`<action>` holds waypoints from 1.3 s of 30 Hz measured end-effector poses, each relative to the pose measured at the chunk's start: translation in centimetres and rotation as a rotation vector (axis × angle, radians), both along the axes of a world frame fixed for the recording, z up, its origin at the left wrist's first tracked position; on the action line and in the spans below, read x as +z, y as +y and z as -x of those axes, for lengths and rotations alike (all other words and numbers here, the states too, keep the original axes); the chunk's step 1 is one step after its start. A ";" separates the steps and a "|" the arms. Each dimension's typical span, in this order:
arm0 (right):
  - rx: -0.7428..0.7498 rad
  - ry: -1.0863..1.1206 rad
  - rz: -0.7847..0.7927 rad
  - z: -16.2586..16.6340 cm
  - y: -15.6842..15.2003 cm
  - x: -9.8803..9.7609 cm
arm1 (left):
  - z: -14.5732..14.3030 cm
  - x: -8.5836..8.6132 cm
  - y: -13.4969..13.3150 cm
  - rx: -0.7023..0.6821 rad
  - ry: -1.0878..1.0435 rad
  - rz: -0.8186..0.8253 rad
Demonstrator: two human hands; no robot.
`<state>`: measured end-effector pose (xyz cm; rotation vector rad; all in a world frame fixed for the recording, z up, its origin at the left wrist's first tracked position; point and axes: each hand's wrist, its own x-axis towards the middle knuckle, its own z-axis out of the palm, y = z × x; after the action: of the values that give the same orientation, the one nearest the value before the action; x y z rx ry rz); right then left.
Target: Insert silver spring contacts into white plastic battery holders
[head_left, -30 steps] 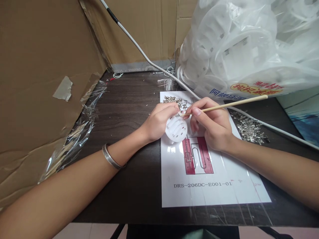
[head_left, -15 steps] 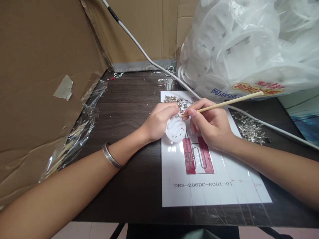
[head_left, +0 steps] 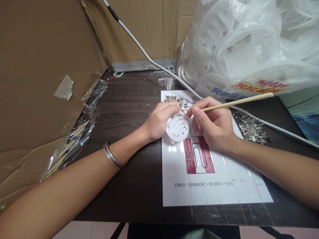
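Note:
My left hand (head_left: 160,120) grips a round white plastic part (head_left: 178,131) by its left side, the thumb lying along its upper edge. Slots and small metal pieces show on the part's face. Pinched in the fingers of my right hand (head_left: 214,122) is a thin wooden stick (head_left: 239,101), like a chopstick. Its narrow tip reaches the upper edge of the part, near my left thumb; whether it touches a metal piece I cannot make out. Just beyond my hands lies a heap of small metal pieces (head_left: 174,99) on a printed sheet (head_left: 199,196).
A big clear bag (head_left: 249,49) of white plastic parts stands at the back right. Right of my right hand is another pile of metal pieces (head_left: 253,127). A white cable (head_left: 147,56) crosses the table. Cardboard walls (head_left: 45,43) rise at left and back.
The stick and my right hand have shifted slightly to the right. The round part has turned a little and shows more of its face. My left hand keeps its grip.

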<state>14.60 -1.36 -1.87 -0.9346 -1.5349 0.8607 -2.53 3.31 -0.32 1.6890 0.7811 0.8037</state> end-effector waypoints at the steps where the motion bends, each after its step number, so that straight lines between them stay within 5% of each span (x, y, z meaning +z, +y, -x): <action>1: 0.001 0.003 -0.003 0.0 0.0 -0.1 | 0.0 0.0 0.0 0.003 0.002 0.001; 39: 0.099 -0.033 0.049 0.0 0.3 0.1 | 0.1 0.2 -0.2 0.045 -0.001 0.091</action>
<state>14.61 -1.05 -1.76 -0.9183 -1.6055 0.9610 -2.59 3.14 -0.10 1.5945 0.8455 0.7883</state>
